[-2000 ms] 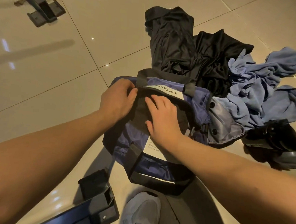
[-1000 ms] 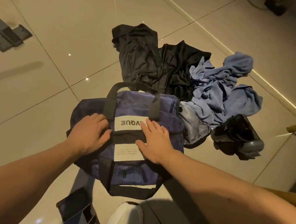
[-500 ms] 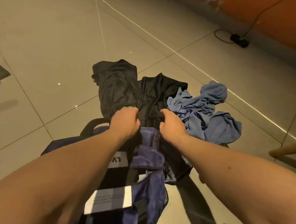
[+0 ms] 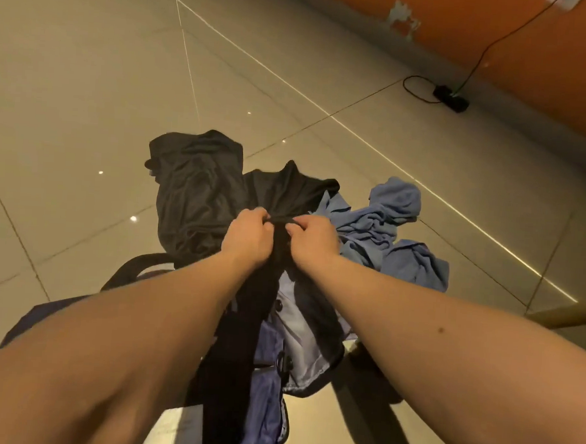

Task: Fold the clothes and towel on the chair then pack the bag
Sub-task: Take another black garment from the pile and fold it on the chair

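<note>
Floor [image 4: 88,72] fills most of my view: pale glossy tiles w/ thin grout lines. An orange wall [image 4: 551,66] runs along the top right. The navy bag [image 4: 268,374] lies on the floor right under my forearms, nearest the camera, partly hidden by them. Its black handle [image 4: 134,267] arches out on the left, its pale lining [image 4: 298,328] shows on the right side, and a white label [image 4: 176,431] is at the bottom edge. Just beyond the bag is a dark grey garment [image 4: 193,195], crumpled on the floor, left of centre. The black shirt [image 4: 286,194] is beside it, touching it, w/ part of it pulled up off the pile toward me and trailing down over the bag. The blue towel [image 4: 387,227] is bunched on the right, up against the shirt. My left hand [image 4: 248,234] has its fingers curled tight, gripping a fold of the black shirt. My right hand [image 4: 312,240] does the same just beside it, so the fabric is gathered btwn the two fists. A wooden bar [image 4: 570,314] pokes in at the right edge; can't tell what it belongs to. Far back by the wall there's a black power strip [image 4: 451,99] on the floor, its cable running up the wall.
</note>
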`<action>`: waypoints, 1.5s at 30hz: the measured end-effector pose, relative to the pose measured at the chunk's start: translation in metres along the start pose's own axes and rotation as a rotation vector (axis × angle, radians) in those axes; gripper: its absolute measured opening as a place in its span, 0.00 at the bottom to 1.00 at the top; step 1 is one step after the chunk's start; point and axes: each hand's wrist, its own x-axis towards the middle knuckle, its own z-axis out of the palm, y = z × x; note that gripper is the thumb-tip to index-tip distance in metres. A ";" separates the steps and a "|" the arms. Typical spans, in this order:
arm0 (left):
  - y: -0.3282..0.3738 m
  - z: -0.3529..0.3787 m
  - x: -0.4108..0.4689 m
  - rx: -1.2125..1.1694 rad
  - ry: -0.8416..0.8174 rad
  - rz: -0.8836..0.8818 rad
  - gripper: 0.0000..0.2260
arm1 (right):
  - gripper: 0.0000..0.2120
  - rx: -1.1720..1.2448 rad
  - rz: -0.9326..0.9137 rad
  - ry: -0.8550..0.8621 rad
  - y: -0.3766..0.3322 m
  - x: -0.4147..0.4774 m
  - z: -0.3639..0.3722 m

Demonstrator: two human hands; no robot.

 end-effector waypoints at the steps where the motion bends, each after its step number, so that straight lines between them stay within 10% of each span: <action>1: 0.015 -0.020 -0.001 -0.058 0.016 0.012 0.06 | 0.11 0.099 -0.042 0.020 -0.015 -0.003 -0.011; 9: 0.131 -0.187 -0.055 -0.392 0.104 0.222 0.10 | 0.09 0.598 -0.051 0.073 -0.150 -0.067 -0.144; 18: 0.182 -0.286 -0.210 -0.327 -0.135 0.289 0.38 | 0.10 0.849 -0.044 0.106 -0.229 -0.244 -0.283; 23: 0.201 -0.300 -0.312 -0.399 -0.249 0.251 0.35 | 0.11 0.920 0.003 0.142 -0.243 -0.349 -0.325; 28: 0.224 -0.292 -0.404 -0.324 -0.163 0.305 0.10 | 0.13 0.971 0.059 0.206 -0.226 -0.440 -0.342; 39: 0.222 -0.240 -0.494 -0.708 -0.289 0.178 0.15 | 0.11 0.974 0.181 0.128 -0.085 -0.552 -0.333; 42: 0.218 -0.219 -0.503 -0.825 -0.402 0.124 0.10 | 0.30 0.789 0.273 0.170 -0.042 -0.563 -0.311; 45: 0.215 -0.203 -0.506 -0.893 -0.485 0.006 0.11 | 0.27 0.734 0.385 0.153 -0.013 -0.574 -0.290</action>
